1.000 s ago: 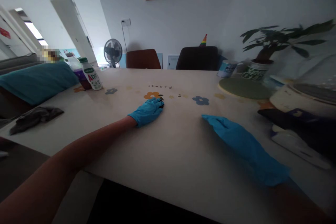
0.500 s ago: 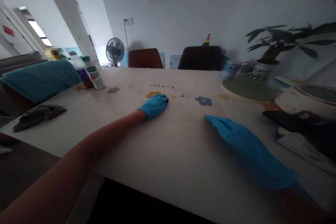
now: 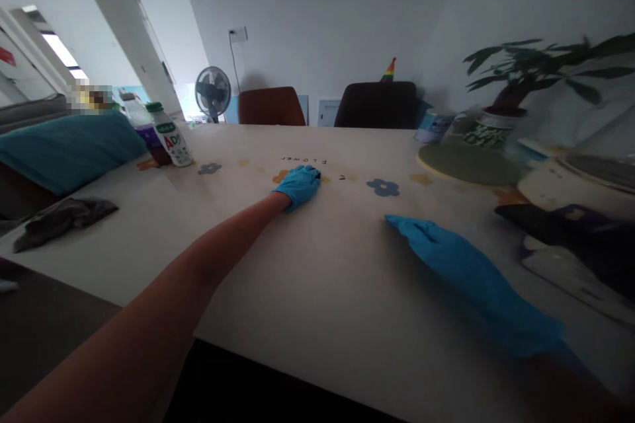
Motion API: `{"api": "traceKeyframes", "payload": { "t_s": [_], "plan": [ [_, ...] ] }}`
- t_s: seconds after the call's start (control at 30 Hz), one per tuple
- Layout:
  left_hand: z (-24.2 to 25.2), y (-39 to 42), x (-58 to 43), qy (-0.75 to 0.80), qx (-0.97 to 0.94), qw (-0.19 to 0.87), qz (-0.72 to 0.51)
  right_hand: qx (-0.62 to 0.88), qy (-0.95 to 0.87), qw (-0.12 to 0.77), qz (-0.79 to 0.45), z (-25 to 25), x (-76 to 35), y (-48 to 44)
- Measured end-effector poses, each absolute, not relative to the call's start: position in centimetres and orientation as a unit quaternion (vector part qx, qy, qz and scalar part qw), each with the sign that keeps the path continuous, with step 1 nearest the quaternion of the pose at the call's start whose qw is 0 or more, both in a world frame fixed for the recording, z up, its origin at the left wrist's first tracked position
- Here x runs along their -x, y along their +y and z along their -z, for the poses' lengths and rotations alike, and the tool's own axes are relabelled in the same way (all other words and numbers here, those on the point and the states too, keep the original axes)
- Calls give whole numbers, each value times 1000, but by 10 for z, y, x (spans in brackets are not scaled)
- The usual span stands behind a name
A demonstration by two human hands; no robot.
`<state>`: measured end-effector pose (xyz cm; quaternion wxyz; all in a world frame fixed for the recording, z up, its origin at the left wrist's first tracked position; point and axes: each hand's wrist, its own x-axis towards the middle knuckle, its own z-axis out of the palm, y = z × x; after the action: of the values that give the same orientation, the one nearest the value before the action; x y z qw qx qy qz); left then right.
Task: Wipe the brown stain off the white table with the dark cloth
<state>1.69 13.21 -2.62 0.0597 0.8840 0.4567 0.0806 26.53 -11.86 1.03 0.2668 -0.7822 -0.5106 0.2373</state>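
Observation:
My left hand (image 3: 299, 186), in a blue glove, reaches out over the white table (image 3: 278, 264) beside an orange flower print. Its fingers curl round a small dark thing (image 3: 317, 174), pressed to the tabletop; most of it is covered, and its kind cannot be made out. Held above the table on the right is my right hand (image 3: 446, 261), also blue-gloved. Its fingers point forward, stretched out close together, with nothing visible in them. A blue flower print (image 3: 383, 187) lies just beyond its fingertips.
Two bottles, one a white bottle (image 3: 171, 139) with a green cap, stand at the left. A crumpled dark cloth (image 3: 67, 219) lies near the left edge. At right are a green round mat (image 3: 466, 164), a potted plant (image 3: 501, 119) and a black item (image 3: 555, 228). Chairs stand behind.
My left hand has slid a little forward and to the right across the tabletop, over part of the orange flower. My right hand has barely moved. The view has shifted slightly.

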Motion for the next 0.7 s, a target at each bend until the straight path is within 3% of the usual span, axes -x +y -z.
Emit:
{"api": "traceKeyframes", "payload": {
  "t_s": [0.7],
  "plan": [
    [26, 92, 8, 430, -896, 64, -92, 774, -536, 264, -209, -11, -265, -121]
  ]
}}
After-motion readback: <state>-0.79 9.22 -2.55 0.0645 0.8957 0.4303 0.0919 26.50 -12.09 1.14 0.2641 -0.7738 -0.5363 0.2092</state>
